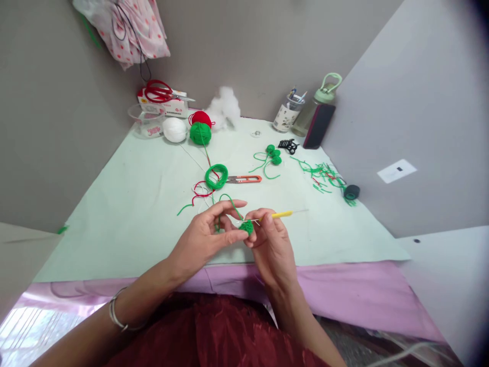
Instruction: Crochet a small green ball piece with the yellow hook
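Observation:
Between thumb and fingers, my left hand (208,232) pinches a small green crochet piece (246,227). A strand of green yarn loops up over the left fingers. My right hand (273,244) grips a crochet hook by its yellow handle (280,214), and the hook's metal tip meets the top of the piece. Both hands are close together near the table's front edge. Just beyond them lies a coil of green yarn (216,176), with orange-handled thread snips (246,179) touching its right side. Red and white strands run beside the coil.
Behind stand a green yarn ball (200,133), a red ball (201,119), a white ball (174,130) and white stuffing (225,107). Red scissors (158,92) rest on a box. To the right are green crocheted balls (275,159), yarn scraps (324,174), a claw clip (288,147) and a bottle (309,114).

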